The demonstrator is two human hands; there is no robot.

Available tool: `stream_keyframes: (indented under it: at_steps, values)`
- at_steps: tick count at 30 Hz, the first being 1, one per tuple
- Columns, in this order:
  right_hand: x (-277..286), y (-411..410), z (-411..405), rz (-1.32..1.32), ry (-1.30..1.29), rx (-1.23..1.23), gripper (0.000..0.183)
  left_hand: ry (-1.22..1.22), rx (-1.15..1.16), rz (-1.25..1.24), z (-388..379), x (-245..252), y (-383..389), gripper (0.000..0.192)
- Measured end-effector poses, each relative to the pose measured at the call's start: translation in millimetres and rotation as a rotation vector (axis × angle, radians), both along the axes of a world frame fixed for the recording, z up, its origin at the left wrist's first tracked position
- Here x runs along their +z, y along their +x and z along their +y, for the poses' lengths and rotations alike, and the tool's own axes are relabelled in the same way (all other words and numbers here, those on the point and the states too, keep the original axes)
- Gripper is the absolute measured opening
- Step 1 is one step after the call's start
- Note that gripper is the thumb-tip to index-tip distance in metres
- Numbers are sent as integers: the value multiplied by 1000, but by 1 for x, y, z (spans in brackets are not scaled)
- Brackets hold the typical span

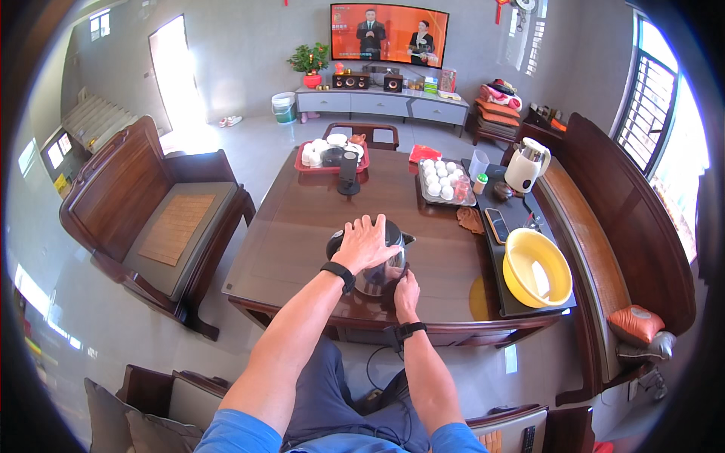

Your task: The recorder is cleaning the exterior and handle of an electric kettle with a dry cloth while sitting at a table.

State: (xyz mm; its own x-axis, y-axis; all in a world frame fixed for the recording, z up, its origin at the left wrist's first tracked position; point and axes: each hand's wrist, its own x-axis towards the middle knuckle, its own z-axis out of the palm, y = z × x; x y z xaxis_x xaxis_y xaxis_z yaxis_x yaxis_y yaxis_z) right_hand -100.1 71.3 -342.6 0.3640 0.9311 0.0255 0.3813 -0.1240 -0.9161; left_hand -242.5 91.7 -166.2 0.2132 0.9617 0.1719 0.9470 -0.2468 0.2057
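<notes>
A shiny metal kettle [376, 277] with a black lid stands on the dark wooden table [294, 226] before me. Its spout points right, and its black handle is on the left, partly behind my hand. Across the top of the lid lies my left hand [365, 243], fingers spread and thumb over the right side, gripping the kettle from above. My right hand [406, 291] is at the kettle's lower right side, fingers curled. Something dark shows at its fingertips; whether it is held or is a reflection, I cannot tell.
To the right, a black tea board [494, 272] bears a yellow basin [512, 272], a phone [497, 225] and a white kettle [524, 167]. A metal tray [433, 197] of white cups and a brown cloth [470, 219] lie beside it. Farther back are a black stand [348, 172] and a red tray [300, 164].
</notes>
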Motion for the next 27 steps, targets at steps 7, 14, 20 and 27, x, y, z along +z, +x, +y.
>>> stream_keyframes:
  at_steps: [7,14,20,27]
  values:
    - [31,-34,-39,-86,214,-50,44,-23,-3,-7,-1,-1,-4,86]
    - [39,-26,-7,129,402,1,43,-3,1,-10,-2,1,-5,86]
    - [-13,5,14,393,118,62,41,7,-2,-21,-3,2,0,85]
    - [6,-17,-18,262,-49,25,38,10,33,1,-4,0,0,86]
